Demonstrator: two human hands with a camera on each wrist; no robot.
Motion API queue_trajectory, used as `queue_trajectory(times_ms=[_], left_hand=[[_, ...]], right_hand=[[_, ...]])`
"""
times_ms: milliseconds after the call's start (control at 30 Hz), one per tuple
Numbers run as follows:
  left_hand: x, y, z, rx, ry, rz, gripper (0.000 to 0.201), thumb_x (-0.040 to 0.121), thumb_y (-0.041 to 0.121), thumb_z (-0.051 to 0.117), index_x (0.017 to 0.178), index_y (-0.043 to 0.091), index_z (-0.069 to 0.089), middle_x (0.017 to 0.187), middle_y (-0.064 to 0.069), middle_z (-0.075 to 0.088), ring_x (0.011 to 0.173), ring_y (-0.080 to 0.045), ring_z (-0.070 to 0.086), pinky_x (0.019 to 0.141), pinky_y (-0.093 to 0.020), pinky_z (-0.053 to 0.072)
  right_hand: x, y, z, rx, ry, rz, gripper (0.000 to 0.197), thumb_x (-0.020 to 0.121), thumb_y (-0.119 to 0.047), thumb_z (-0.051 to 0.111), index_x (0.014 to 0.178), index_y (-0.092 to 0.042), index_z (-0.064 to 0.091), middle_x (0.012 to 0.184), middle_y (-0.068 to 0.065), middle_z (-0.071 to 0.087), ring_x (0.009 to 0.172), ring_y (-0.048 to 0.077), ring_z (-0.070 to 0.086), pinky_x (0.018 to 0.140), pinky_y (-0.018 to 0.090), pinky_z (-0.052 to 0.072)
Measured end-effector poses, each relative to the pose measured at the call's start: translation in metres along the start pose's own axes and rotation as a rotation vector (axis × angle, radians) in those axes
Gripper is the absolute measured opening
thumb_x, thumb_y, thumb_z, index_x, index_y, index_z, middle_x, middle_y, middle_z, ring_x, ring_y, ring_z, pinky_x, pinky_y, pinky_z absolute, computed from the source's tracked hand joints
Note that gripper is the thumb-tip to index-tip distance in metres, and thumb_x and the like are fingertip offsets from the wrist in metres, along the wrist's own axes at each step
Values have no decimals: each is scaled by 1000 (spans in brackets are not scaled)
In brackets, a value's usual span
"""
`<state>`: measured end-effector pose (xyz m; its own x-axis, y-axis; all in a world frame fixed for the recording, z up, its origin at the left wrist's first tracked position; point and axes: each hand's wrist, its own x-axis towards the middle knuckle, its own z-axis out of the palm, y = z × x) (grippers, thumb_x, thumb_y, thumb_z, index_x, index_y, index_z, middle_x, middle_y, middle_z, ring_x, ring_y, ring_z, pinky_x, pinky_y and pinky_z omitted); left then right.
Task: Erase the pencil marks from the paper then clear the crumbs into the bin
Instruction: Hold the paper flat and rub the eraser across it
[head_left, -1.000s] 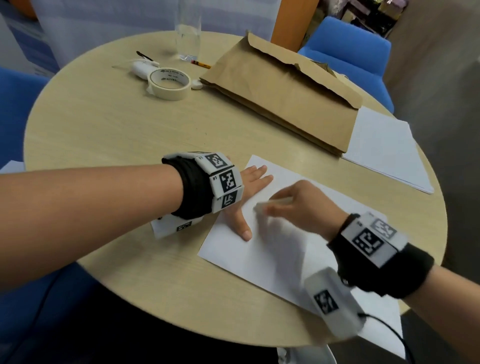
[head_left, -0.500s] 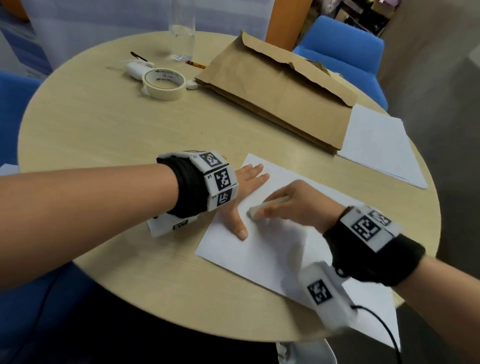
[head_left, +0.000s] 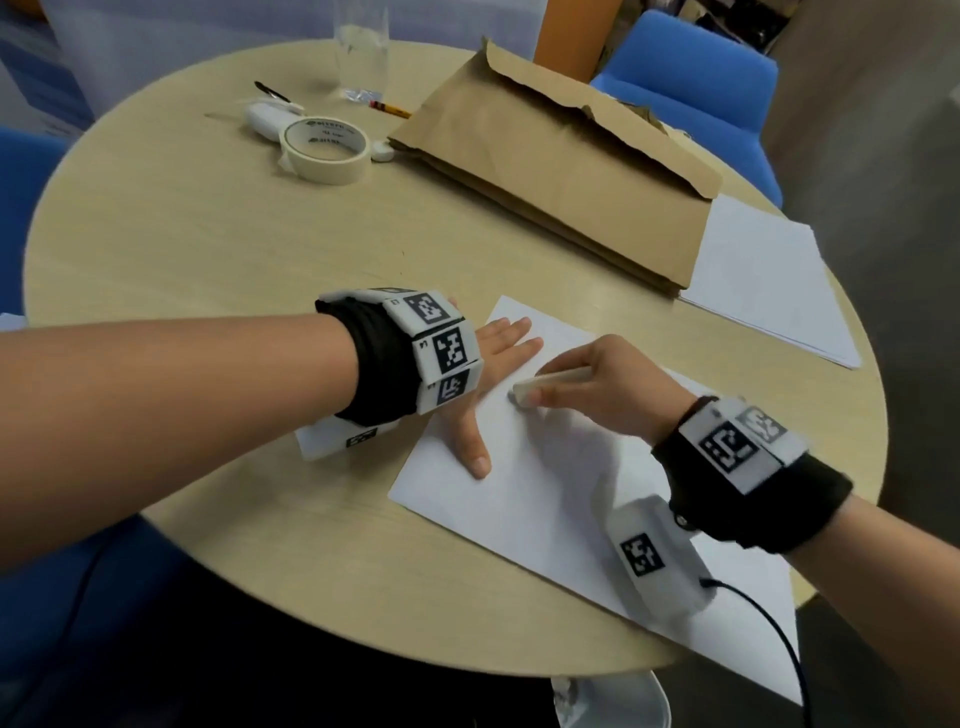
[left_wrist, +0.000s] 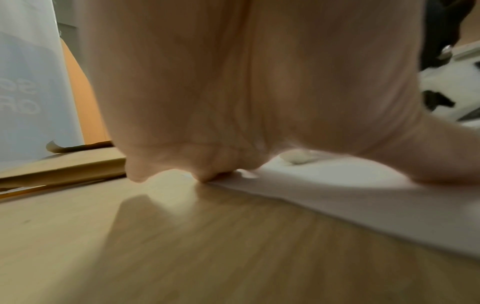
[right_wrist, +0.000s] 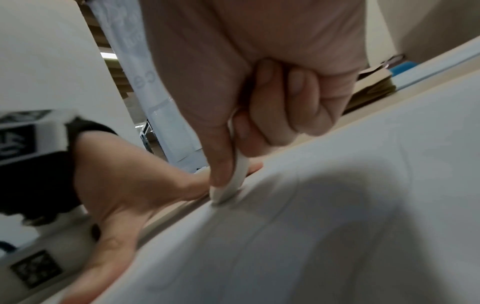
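Note:
A white sheet of paper (head_left: 524, 499) lies on the round wooden table (head_left: 208, 234) near its front edge. My left hand (head_left: 488, 374) lies flat on the sheet's left part, fingers straight and thumb spread, pressing it down. My right hand (head_left: 587, 384) pinches a white eraser (head_left: 545, 382) between thumb and fingers, its tip on the paper just right of the left hand. In the right wrist view the eraser (right_wrist: 233, 181) touches the paper (right_wrist: 337, 226) where faint pencil lines show. In the left wrist view the eraser (left_wrist: 296, 158) shows beyond my palm (left_wrist: 233, 92).
A brown paper bag (head_left: 561, 176) lies flat at the back right, with a white paper stack (head_left: 763, 280) beside it. A tape roll (head_left: 324, 148), a white tool (head_left: 262, 119), a pencil (head_left: 389, 108) and a glass (head_left: 361, 57) stand at the back. Blue chairs (head_left: 691, 88) surround the table.
The eraser in my right hand has shifted back and forth slightly on the paper. My left hand has stayed flat on the sheet.

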<state>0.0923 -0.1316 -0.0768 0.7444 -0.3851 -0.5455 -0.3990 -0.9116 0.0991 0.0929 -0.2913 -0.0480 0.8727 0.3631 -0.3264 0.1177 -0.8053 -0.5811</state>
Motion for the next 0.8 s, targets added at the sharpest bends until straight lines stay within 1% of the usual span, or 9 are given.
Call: queue_trajectory(times_ms=[133,200,267,367,433,533,600,700,800], left_hand=[[-2,2,-1,-6,12,10,136,62,61,74,146,18,-25,154,-3,-30,144,-19,-23,113,-48,-12],[-1,3,-2,4,13,7,137,61,62,74,146,18,-25,154,-3,-30,144,-19,-23,113,-50,-12],[-1,2,-3,30,-7,-6,138,60,64,73,145,18,-26,154,-2,-31,144,-18,-22,112,-54,-12],[-2,2,-3,21,-10,-7,138,60,64,73,145,19,-26,154,-2,-31,144,-18,-22,112,-54,-12],[-3,3,-3,3,1,-4,137,62,61,74,146,18,-25,154,-2,-30,144,-18,-22,113,-50,-12],[-3,3,-4,3,0,-1,136,62,60,74,146,17,-25,154,-3,-30,144,-19,-22,113,-50,-11],[-1,3,-4,19,-14,-10,137,61,61,74,145,18,-26,153,-2,-31,144,-19,-23,112,-53,-12],[-2,4,-4,9,-14,-14,137,62,60,74,145,18,-26,154,-3,-31,144,-19,-23,113,-51,-12],[-3,5,-4,11,-6,-9,136,63,58,75,146,16,-25,154,-4,-30,144,-20,-23,113,-48,-11]], right_hand=[[-31,3,16,-118,-203,-78,20,79,-34,70,85,-16,76,70,2,69,59,3,52,62,23,44],[-30,3,14,-117,-262,-85,19,77,-33,72,89,-19,76,77,0,73,66,1,56,70,25,48],[-16,5,6,-28,-160,-32,24,74,-34,75,90,-17,76,87,2,75,77,7,60,78,26,49],[-7,8,7,29,14,-1,24,75,-37,74,83,-14,76,74,-1,70,64,9,57,61,16,44],[-19,10,17,-69,-27,-59,24,79,-38,70,78,-14,74,62,-3,63,51,3,49,51,12,38],[-32,6,22,-106,-181,-95,21,79,-35,70,83,-15,76,68,-2,67,53,-1,50,57,12,40],[-21,6,12,-40,-135,-41,22,75,-36,73,84,-16,76,81,1,74,65,1,57,68,18,46],[-14,4,10,9,28,-5,21,76,-35,73,77,-15,74,75,2,71,62,8,57,63,22,44],[-32,-2,27,-138,-61,-75,22,81,-33,66,66,-17,68,63,0,66,56,9,54,58,22,42]])
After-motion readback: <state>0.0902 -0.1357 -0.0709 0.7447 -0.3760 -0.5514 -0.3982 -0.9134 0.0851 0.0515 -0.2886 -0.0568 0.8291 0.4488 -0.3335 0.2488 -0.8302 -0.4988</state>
